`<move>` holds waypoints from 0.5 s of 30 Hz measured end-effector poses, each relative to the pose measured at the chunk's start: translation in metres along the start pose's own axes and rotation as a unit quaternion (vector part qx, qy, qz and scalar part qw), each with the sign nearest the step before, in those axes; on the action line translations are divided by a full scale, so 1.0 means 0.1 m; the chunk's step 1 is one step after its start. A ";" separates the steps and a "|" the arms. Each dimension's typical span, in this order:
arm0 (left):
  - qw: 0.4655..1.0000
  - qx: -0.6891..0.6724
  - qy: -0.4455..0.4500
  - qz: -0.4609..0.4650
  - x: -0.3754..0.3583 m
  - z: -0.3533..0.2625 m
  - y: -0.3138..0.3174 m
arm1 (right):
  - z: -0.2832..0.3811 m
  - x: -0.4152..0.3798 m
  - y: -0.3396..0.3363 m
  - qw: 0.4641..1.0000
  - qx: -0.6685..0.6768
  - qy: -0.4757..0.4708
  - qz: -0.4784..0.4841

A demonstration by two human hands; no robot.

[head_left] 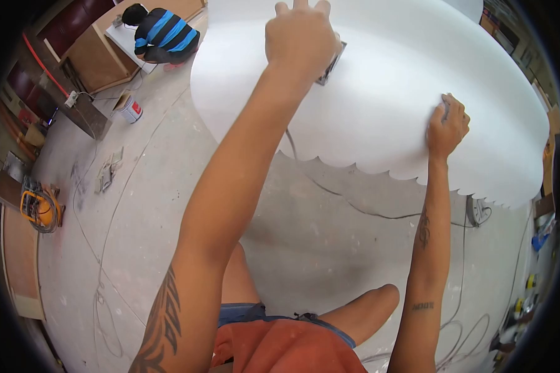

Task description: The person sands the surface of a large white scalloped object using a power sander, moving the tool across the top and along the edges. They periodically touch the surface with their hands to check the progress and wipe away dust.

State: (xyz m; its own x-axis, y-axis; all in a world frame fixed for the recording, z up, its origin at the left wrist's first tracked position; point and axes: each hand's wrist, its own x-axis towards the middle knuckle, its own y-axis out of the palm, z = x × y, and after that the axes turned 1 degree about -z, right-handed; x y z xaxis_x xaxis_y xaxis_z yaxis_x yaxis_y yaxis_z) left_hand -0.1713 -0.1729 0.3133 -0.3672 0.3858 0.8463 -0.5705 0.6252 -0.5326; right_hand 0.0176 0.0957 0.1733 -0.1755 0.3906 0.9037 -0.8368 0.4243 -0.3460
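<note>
A large white curved panel (pixel 379 112) with a scalloped lower edge fills the upper middle. My left hand (pixel 300 37) is closed over a sander, mostly hidden beneath the palm. Only the sander's dark flat base (pixel 333 64) shows at the right of the hand, against the panel. To the right, my right hand (pixel 448 127) rests on the panel with its fingers curled round a small grey piece (pixel 445 107), whose kind I cannot make out. A cord (pixel 290 146) comes out from behind my left forearm and hangs below the panel.
A person (pixel 165 36) in a striped shirt crouches by a wooden cabinet (pixel 93 56) at upper left. A paint can (pixel 129 109), a grey rag-like heap (pixel 108 171) and an orange machine (pixel 40 205) stand or lie at left. Cables (pixel 473 214) cross the concrete floor.
</note>
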 end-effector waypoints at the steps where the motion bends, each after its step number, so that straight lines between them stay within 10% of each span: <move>1: 1.000 -0.003 0.002 0.000 -0.04 -0.02 0.01 | 0.00 0.00 0.00 1.000 0.005 -0.002 -0.002; 15: 1.000 -0.005 0.009 0.019 -0.35 0.16 -0.12 | 0.00 0.01 0.01 1.000 -0.005 0.000 -0.006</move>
State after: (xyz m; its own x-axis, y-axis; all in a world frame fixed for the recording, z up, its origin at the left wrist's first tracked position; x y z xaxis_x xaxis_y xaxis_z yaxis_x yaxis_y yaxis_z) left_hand -0.1630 -0.2043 0.2899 -0.3758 0.4216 0.8252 -0.5491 0.6160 -0.5648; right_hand 0.0166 0.0959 0.1737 -0.1654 0.3849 0.9080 -0.8333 0.4379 -0.3374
